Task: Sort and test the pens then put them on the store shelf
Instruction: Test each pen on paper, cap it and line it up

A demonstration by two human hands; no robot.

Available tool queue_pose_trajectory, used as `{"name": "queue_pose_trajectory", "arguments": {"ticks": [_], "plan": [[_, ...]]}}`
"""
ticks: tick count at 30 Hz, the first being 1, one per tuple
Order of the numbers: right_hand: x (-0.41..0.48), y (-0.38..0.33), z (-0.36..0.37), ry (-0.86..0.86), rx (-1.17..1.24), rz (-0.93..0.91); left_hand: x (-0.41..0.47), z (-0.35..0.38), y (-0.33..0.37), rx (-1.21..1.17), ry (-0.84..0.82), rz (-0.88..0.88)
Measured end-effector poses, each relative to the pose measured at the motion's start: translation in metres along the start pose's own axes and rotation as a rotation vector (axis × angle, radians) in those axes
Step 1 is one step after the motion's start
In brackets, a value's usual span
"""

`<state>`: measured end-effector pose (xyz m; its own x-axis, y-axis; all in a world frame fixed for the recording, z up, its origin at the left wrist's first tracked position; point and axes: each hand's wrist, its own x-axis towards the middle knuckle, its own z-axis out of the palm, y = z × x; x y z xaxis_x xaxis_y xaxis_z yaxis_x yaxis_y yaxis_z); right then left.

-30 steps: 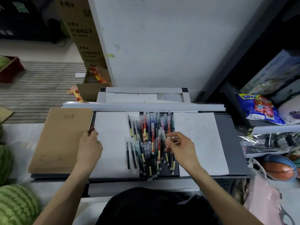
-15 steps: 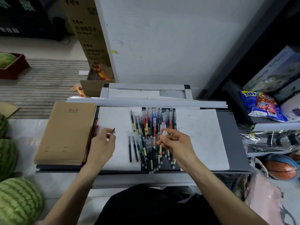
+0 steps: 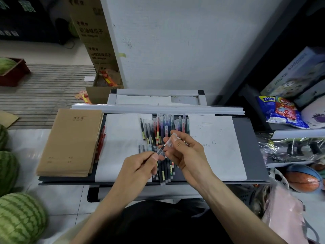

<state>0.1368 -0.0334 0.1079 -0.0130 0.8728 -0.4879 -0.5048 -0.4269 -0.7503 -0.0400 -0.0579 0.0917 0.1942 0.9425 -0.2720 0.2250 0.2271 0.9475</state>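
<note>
While your left hand pinches the clear-barrelled pen over the coloured pen pile on the grey surface, your right hand clamps its frosted plastic cap just beside it, probably for testing.

1. We have one view only: a wide-angle camera worn on the head, facing forward and steeply down onto the desk.
2. We are close: the left hand and right hand sit mid-frame.
</note>
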Motion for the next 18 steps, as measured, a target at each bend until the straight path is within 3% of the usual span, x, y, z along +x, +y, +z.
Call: {"name": "queue_pose_trajectory", "arguments": {"ticks": [7, 12, 18], "plan": [[-0.007, -0.001, 0.002, 0.025, -0.055, -0.075, -0.002, -0.001, 0.001, 0.082, 0.001, 0.037], [-0.012, 0.007, 0.001, -0.017, -0.279, -0.217, 0.0, 0.002, 0.004, 0.091, -0.041, 0.024], [-0.008, 0.017, -0.008, 0.007, -0.329, -0.212, 0.0, 0.014, 0.004, -0.545, -0.129, -0.404]]}}
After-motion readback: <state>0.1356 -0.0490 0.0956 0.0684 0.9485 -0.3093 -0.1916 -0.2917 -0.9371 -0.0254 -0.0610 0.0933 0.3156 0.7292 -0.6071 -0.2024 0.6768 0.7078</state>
